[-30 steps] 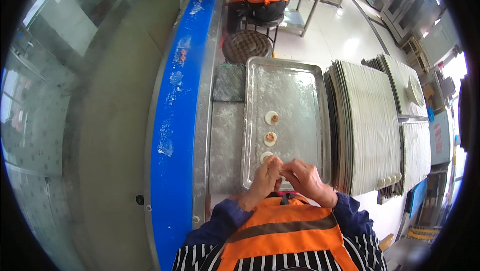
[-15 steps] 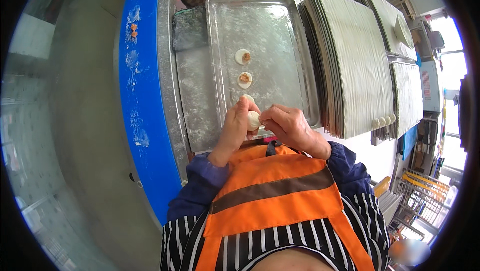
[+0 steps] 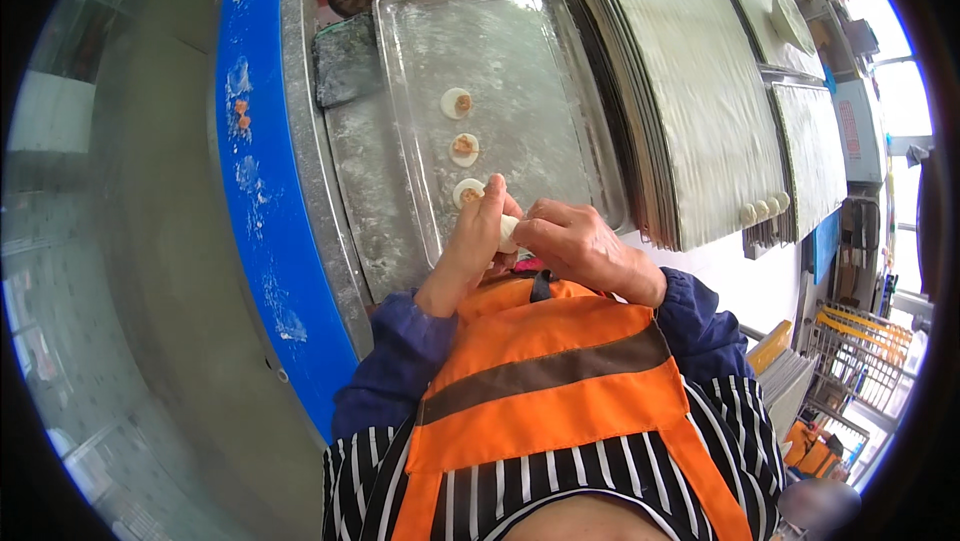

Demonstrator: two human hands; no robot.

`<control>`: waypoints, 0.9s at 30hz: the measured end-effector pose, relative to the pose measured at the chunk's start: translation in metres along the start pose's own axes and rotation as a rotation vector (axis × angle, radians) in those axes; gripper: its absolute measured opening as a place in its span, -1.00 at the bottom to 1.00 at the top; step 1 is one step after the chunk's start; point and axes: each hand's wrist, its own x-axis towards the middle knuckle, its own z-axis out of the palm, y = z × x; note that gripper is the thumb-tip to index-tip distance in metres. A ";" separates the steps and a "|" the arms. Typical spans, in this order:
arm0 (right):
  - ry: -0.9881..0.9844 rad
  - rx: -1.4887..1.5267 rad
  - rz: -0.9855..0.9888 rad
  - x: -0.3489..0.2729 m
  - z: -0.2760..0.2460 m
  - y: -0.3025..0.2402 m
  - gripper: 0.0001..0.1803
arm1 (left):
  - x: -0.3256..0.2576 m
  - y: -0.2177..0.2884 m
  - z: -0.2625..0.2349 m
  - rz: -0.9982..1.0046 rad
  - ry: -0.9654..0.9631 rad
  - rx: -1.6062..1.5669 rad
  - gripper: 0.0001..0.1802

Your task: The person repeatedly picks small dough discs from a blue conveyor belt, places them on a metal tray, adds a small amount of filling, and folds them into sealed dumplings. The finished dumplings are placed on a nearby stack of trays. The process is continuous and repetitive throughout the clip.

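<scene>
Running along the left, a blue belt (image 3: 270,161) is carrying smears of white powder (image 3: 291,326) and small orange bits (image 3: 242,121). Right of it, a metal tray (image 3: 530,91) is stretching lengthwise away from the hands, three flat dough rounds (image 3: 449,104) lining up along its left part, each bearing filling (image 3: 464,102). The nearest round is lying just beyond the left hand (image 3: 474,241), farther from the right. That left hand is cupping a pale dough piece (image 3: 508,233) between both hands, at the tray's near end; fingers are covering much of it, so its long axis is not showing. The right hand (image 3: 585,246) is pinching its right edge, fingertips partly hidden. Farther right, stacked boards (image 3: 690,111) are rising beside the tray, small white balls (image 3: 762,209) resting at their near right corner.
</scene>
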 end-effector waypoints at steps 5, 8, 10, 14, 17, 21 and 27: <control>0.225 0.070 0.205 -0.022 -0.036 -0.015 -0.72 | 0.018 -0.006 0.034 -0.132 -0.129 -0.319 -0.36; 0.281 0.000 0.273 -0.050 -0.046 -0.013 -0.69 | 0.028 -0.010 0.056 -0.178 -0.175 -0.444 -0.39; 0.304 -0.056 0.312 -0.063 -0.049 -0.011 -0.66 | 0.038 -0.011 0.070 -0.217 -0.174 -0.435 -0.40; 0.422 -0.090 0.310 -0.083 -0.049 -0.005 -0.70 | 0.052 -0.019 0.091 -0.219 -0.242 -0.360 -0.40; 0.446 -0.138 0.297 -0.095 -0.068 0.006 -0.73 | 0.067 -0.012 0.107 -0.243 -0.286 -0.238 -0.39; 0.331 -0.228 0.277 -0.114 -0.074 0.013 -0.72 | 0.069 -0.011 0.127 -0.279 -0.276 -0.110 -0.38; 0.100 -0.298 0.129 -0.112 -0.104 0.015 -0.71 | 0.078 -0.012 0.131 -0.415 -0.351 -0.060 -0.39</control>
